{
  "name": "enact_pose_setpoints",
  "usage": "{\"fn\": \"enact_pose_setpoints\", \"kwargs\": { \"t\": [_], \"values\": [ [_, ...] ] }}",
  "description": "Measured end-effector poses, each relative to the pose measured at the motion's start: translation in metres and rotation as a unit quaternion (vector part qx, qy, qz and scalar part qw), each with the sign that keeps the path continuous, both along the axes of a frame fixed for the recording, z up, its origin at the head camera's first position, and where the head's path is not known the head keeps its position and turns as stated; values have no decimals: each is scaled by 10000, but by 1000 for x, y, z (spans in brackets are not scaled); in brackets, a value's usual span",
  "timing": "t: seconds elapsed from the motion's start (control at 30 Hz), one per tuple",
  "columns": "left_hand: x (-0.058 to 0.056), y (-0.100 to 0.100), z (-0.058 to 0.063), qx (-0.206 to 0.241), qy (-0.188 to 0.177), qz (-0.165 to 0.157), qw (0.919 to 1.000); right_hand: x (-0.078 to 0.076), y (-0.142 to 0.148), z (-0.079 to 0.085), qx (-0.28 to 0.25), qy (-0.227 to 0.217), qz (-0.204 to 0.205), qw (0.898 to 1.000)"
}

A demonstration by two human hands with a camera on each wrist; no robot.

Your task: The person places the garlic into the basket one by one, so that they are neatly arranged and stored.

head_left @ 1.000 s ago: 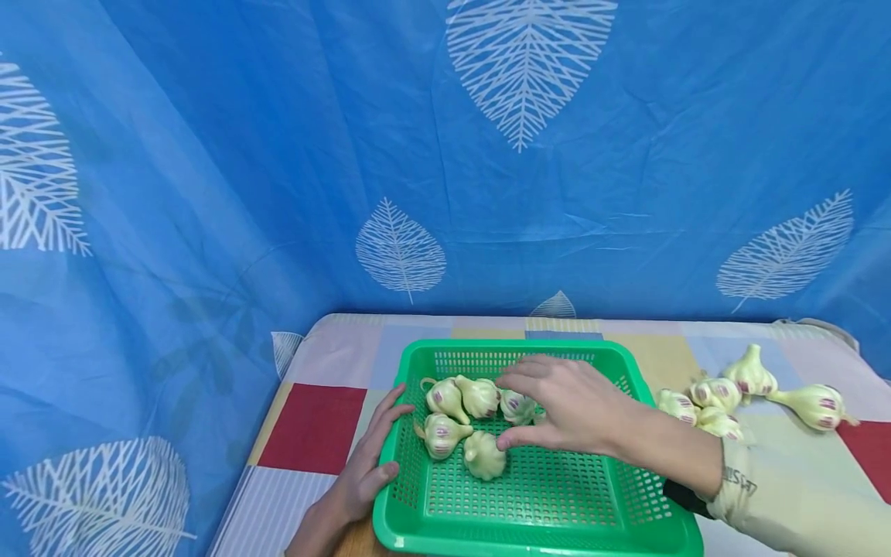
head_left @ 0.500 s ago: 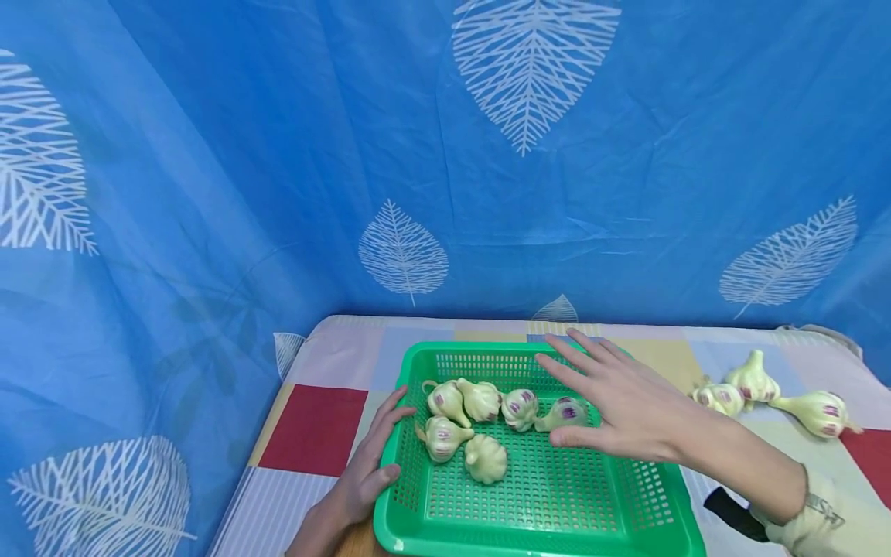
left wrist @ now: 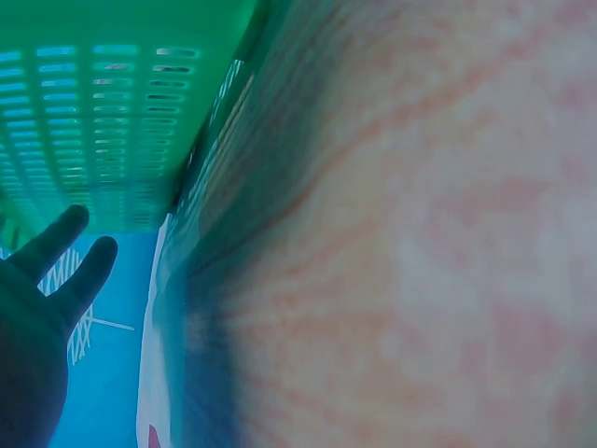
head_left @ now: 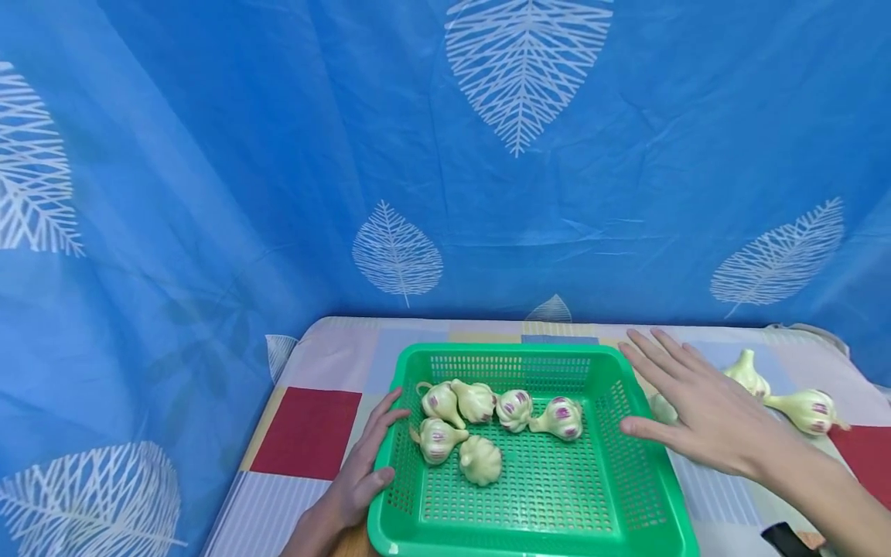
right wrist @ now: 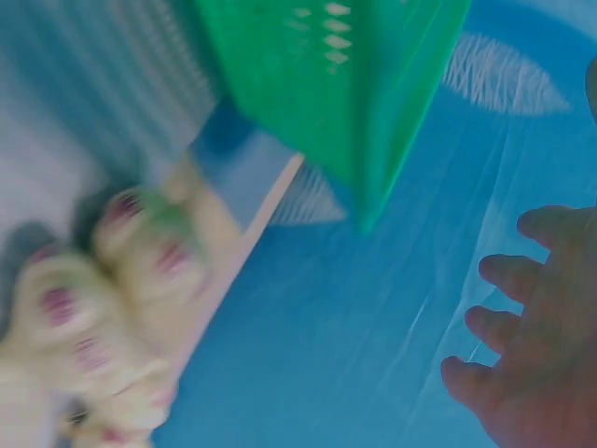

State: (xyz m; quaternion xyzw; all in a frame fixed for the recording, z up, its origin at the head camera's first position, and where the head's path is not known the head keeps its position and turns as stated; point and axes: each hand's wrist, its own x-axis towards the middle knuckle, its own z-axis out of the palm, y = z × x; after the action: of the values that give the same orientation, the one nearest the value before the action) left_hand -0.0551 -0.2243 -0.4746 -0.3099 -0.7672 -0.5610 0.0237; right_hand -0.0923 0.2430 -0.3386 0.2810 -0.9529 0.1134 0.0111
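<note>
A green plastic basket (head_left: 529, 534) stands on the cloth with several garlic bulbs (head_left: 480, 461) in its left and back part. My left hand (head_left: 360, 468) touches the basket's left rim with fingers extended and thumb apart; the left wrist view shows two straight fingers against the perforated wall. To the right of the basket my right hand (head_left: 710, 410) hangs in the air, fingers spread, holding nothing. Beneath and beyond it lie more garlic bulbs (head_left: 809, 411) on the cloth, some partly hidden by the hand. Blurred garlic bulbs (right wrist: 89, 317) also appear in the right wrist view.
A checked tablecloth (head_left: 306, 433) in red, white, blue and yellow covers the table. Blue curtains (head_left: 487, 232) with white leaf prints hang behind and at the left. A dark wrist strap (head_left: 785, 539) is by the right forearm.
My right hand has moved right, out from over the basket, to above the loose bulbs. It has let go of a garlic bulb, now in the basket. The left hand stays at the rim.
</note>
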Motion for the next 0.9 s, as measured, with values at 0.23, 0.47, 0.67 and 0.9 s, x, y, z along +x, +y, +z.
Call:
{"fn": "enact_pose_setpoints", "kwargs": {
  "t": [0.23,0.47,0.67,0.9],
  "values": [
    [0,0,1,-38,-45,-3,10000,19,47,-18,-97,-327,-858,9957],
    [0,-1,1,-54,-65,39,10000,36,83,-41,183,-1120,-1881,9756],
    [1,-2,1,-59,-98,87,9999,47,106,-56,117,-1378,-2381,9613],
    [0,-1,0,-81,-60,84,9999,67,126,-68,-158,-863,-2964,9510]
  ]
}}
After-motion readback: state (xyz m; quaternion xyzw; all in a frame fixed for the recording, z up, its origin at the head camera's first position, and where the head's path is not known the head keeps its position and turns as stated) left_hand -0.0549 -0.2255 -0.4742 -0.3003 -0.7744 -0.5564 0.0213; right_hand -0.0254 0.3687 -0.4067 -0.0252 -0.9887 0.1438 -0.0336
